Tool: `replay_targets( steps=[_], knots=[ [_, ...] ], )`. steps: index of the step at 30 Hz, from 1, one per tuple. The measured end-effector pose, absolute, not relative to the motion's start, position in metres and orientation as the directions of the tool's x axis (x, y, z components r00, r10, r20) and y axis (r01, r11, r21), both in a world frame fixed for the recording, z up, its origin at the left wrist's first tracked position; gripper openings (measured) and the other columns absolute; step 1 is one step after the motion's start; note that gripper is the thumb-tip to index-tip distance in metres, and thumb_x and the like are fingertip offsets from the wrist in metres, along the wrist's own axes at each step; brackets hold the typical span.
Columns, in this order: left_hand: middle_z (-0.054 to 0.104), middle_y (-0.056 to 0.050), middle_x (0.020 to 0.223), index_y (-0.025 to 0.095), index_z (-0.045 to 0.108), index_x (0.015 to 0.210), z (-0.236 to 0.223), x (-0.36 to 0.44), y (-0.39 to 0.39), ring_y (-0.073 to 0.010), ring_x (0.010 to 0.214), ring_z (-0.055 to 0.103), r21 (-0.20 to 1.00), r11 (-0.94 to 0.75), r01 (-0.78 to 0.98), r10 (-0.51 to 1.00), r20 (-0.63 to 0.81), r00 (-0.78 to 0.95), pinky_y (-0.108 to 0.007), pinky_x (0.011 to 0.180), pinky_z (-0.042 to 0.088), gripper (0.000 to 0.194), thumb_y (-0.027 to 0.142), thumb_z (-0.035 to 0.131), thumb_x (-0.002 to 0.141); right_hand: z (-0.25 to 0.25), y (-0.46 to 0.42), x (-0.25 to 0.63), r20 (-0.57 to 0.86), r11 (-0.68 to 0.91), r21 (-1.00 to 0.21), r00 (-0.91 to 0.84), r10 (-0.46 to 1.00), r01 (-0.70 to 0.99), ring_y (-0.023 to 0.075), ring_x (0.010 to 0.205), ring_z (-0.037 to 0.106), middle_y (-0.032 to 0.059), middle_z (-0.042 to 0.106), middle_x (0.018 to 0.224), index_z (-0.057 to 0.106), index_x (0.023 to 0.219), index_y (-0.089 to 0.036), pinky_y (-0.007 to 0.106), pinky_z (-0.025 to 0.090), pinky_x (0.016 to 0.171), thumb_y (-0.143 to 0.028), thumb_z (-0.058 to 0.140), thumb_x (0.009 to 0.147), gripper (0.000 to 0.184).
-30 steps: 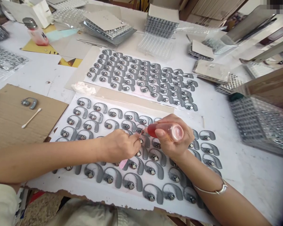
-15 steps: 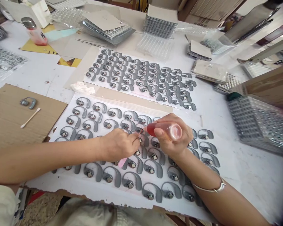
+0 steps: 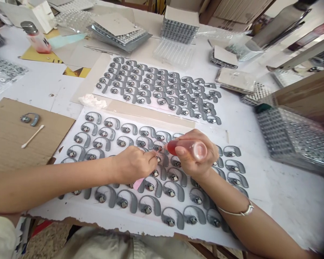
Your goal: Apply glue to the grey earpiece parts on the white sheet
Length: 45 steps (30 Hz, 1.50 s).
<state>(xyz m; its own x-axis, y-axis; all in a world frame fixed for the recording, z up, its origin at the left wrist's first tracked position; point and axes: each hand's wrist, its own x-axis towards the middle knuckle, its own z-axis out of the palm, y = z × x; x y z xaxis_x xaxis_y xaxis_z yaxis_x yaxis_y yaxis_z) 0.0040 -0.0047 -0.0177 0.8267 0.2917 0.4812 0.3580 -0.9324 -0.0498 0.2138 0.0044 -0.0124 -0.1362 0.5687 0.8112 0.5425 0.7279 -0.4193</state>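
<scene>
My right hand (image 3: pixel 198 154) is wrapped round a small squeeze bottle of red liquid (image 3: pixel 187 148), tilted with its base toward me. Its narrow tip points left at a grey ear-hook earphone part (image 3: pixel 158 147) in the middle of the board; whether they touch I cannot tell. My left hand (image 3: pixel 135 163) is closed in a pinch beside that tip. Out of its lower side sticks the flat end of a slim pink tool (image 3: pixel 138 183), mostly hidden by the fingers. Rows of similar earphone parts (image 3: pixel 147 208) with round silvery centres and thin wires lie around both hands.
Beyond lies a second sheet of earphone parts (image 3: pixel 159 86). At left, a cardboard piece (image 3: pixel 5 144) bears one earphone part and a cotton swab (image 3: pixel 32 136). A lidded bottle (image 3: pixel 36 37), stacked trays (image 3: pixel 179 25) and a wrapped tray stack (image 3: pixel 299 140) stand around the table.
The whole view has shifted slightly, so things sit a little farther left. Both hands keep nearly the same position over the parts, still holding the bottle and the pink tool.
</scene>
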Motion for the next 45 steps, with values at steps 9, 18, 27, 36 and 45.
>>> replay_targets(
  steps=[9,18,27,36,45],
  knots=[
    [0.072,-0.011,0.086,0.009,0.059,0.086,-0.0178,0.0009,-0.0016,-0.0139,0.051,0.063,-0.029,-0.938,0.346,0.293,0.470,0.833,-0.024,0.038,0.048,0.015,0.010,0.044,0.090,-0.0092,0.0036,0.2150,0.834,0.739,-0.399,-0.120,0.538,0.542,0.0143,0.050,0.056,0.0018,0.065,0.066,0.063,0.074,-0.023,0.030,0.044,0.044,-0.033,0.063,0.082,0.013],
    [0.073,-0.010,0.089,0.009,0.061,0.085,-0.0161,0.0023,-0.0020,-0.0142,0.048,0.062,-0.021,-0.937,0.349,0.292,0.501,0.815,-0.025,0.037,0.049,0.016,0.009,0.045,0.088,-0.0117,0.0033,0.2155,0.811,0.718,-0.438,-0.108,0.576,0.540,0.0136,0.052,0.057,0.0017,0.065,0.066,0.062,0.074,-0.022,0.029,0.045,0.046,-0.034,0.063,0.082,0.015],
    [0.073,-0.011,0.093,0.010,0.061,0.082,-0.0165,0.0022,-0.0027,-0.0119,0.049,0.062,-0.031,-0.937,0.347,0.287,0.495,0.820,-0.023,0.037,0.049,0.017,0.005,0.046,0.087,-0.0137,0.0047,0.2158,0.829,0.728,-0.368,-0.151,0.539,0.578,0.0143,0.051,0.057,0.0018,0.065,0.064,0.062,0.078,-0.022,0.029,0.046,0.045,-0.038,0.063,0.082,0.016],
    [0.074,-0.010,0.092,0.009,0.061,0.082,-0.0167,0.0025,-0.0023,-0.0135,0.050,0.063,-0.007,-0.938,0.346,0.294,0.512,0.807,-0.025,0.036,0.049,0.014,0.005,0.048,0.085,-0.0115,0.0056,0.2130,0.846,0.754,-0.348,-0.161,0.509,0.557,0.0131,0.052,0.057,0.0017,0.064,0.065,0.062,0.074,-0.021,0.027,0.045,0.046,-0.031,0.064,0.081,0.012],
    [0.073,-0.010,0.088,0.010,0.059,0.082,-0.0155,0.0026,-0.0024,-0.0132,0.048,0.062,-0.015,-0.935,0.353,0.299,0.502,0.812,-0.024,0.037,0.048,0.012,0.006,0.048,0.086,-0.0095,0.0053,0.2132,0.847,0.768,-0.330,-0.188,0.498,0.548,0.0128,0.051,0.056,0.0018,0.063,0.064,0.060,0.074,-0.021,0.027,0.045,0.046,-0.030,0.063,0.082,0.013]
  ],
)
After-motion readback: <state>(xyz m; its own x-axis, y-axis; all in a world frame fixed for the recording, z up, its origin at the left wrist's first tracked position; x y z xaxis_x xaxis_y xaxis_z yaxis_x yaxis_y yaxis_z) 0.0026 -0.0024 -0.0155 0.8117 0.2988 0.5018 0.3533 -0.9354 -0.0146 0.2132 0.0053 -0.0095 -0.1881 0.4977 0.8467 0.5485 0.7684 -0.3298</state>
